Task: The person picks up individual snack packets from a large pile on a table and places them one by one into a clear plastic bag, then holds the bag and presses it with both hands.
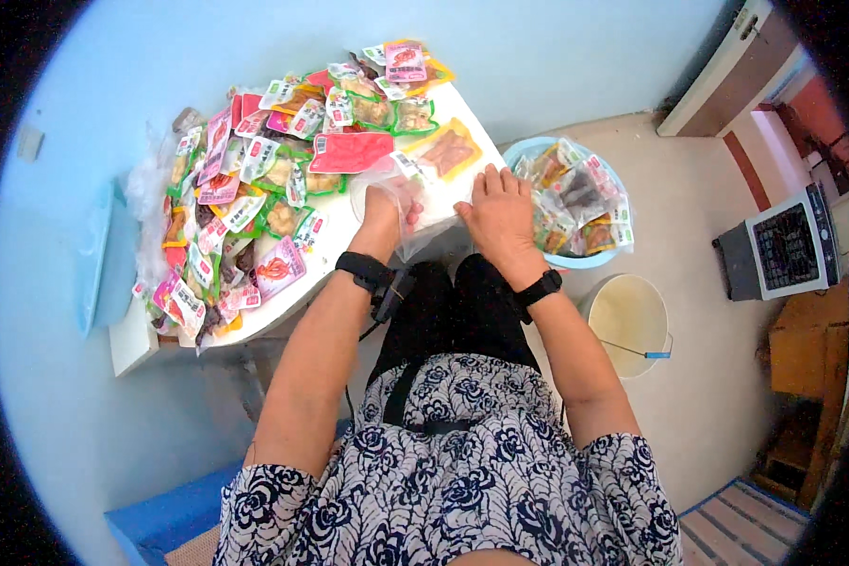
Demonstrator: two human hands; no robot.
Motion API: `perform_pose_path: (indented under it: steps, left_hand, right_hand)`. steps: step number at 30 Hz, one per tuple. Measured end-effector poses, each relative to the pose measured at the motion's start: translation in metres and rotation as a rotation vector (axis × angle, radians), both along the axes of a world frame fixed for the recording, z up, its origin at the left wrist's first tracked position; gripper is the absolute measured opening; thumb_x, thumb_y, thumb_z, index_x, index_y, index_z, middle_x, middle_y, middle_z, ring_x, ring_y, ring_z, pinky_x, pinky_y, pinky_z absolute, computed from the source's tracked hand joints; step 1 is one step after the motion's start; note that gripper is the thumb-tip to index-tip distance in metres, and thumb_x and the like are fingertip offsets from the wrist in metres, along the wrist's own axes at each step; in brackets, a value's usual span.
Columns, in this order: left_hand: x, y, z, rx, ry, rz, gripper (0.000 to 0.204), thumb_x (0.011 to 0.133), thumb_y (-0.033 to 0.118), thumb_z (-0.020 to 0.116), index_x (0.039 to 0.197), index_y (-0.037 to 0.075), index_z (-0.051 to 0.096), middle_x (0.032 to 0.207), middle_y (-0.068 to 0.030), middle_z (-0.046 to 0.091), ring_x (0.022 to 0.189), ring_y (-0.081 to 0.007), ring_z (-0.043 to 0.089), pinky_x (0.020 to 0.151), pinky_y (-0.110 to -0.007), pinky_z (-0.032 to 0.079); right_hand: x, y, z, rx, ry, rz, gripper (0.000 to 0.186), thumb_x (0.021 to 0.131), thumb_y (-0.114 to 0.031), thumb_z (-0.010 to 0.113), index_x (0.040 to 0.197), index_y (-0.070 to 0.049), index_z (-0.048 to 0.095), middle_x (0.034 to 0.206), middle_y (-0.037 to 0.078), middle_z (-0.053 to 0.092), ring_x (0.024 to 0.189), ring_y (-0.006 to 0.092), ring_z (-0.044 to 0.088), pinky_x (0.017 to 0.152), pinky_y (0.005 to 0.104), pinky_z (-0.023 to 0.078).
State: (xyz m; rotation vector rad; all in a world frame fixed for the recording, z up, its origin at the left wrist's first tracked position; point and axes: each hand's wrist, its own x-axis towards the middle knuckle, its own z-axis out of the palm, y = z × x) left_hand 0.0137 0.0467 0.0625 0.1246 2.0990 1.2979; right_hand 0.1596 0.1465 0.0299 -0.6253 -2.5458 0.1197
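Head view. Left hand (pixel 384 215): inside clear bag (pixel 419 240); finger grip cannot be told. Right hand (pixel 502 215): open, thumb apart, beside bag. Red pack (pixel 353 152): just beyond left hand. Packets (pixel 279 268): heaped left of it. Basin (pixel 526 149), filled: right of right hand.

Head cam: up on the person's head, aimed pretty much straight down, patterned shirt (pixel 443 462) filling the lower edge
Hands (pixel 502 215): arm's-length close, about mid-frame
Fisheye: super wide, counter (pixel 335 226) upper left, door (pixel 717 75) upper right, corners black
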Motion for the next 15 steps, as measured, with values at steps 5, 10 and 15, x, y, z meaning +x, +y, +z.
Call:
perform_pose_path:
  steps: [5,10,15]
  left_hand:
    - [0.006,0.002,0.004,-0.006,0.044,0.006,0.012,0.087,0.014,0.055,0.081,0.004,0.058,0.057,-0.005,0.055,0.038,-0.0121,0.043,0.034,-0.028,0.036]
    - [-0.003,0.002,0.0,-0.095,0.074,-0.053,0.016,0.088,0.014,0.054,0.079,0.001,0.057,0.059,-0.0084,0.057,0.04,-0.0165,0.049,0.035,-0.032,0.041]
    - [0.002,0.006,0.001,0.008,-0.072,-0.005,0.02,0.09,0.013,0.048,0.082,-0.004,0.055,0.063,-0.015,0.059,0.041,-0.0212,0.052,0.036,-0.036,0.043]
  right_hand:
    - [0.0,0.001,-0.008,0.046,0.076,-0.017,0.052,0.076,-0.042,0.063,0.104,0.002,0.061,0.113,0.016,0.055,0.104,0.0303,0.048,0.086,0.0429,0.038]
    - [0.0,0.003,-0.001,-0.069,0.015,0.037,0.05,0.075,-0.041,0.064,0.103,0.0,0.061,0.111,0.015,0.056,0.103,0.0302,0.05,0.085,0.0436,0.039]
    - [0.002,0.001,0.004,0.015,0.192,0.017,0.045,0.075,-0.035,0.067,0.103,-0.001,0.061,0.117,0.017,0.055,0.11,0.0332,0.048,0.093,0.0486,0.036]
